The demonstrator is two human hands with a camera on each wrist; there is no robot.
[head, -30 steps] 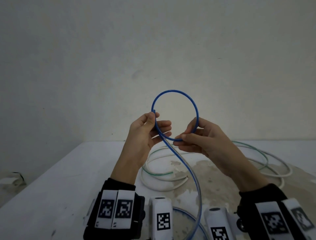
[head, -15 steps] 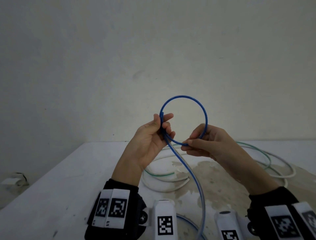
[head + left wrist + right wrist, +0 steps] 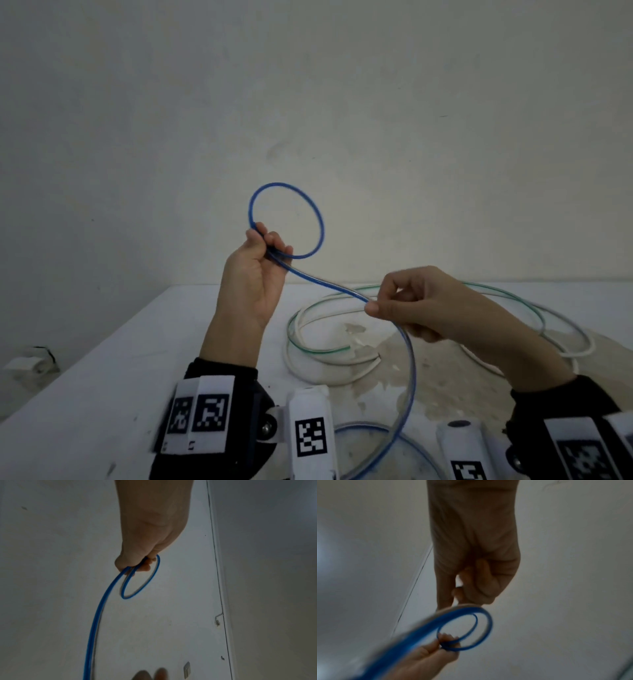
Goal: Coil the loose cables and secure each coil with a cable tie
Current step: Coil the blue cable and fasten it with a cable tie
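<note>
A blue cable (image 3: 318, 222) forms one round loop in the air above the table's far edge. My left hand (image 3: 263, 250) pinches the loop where the strand crosses itself; the same pinch shows in the left wrist view (image 3: 135, 566). From there the cable runs down right to my right hand (image 3: 380, 305), which pinches the strand between thumb and forefinger. Below that hand the blue cable (image 3: 409, 377) curves down toward the table's near edge. The right wrist view shows the cable (image 3: 467, 609) blurred at my fingertips.
A white cable (image 3: 325, 377) and a green cable (image 3: 308, 349) lie in loose loops on the white table (image 3: 102, 377), behind and under my hands. The table top is stained (image 3: 445, 377) at the right. A plain wall stands behind.
My right hand let go of the loop and slid down and right along the strand. My left hand moved up and left, holding the loop alone.
</note>
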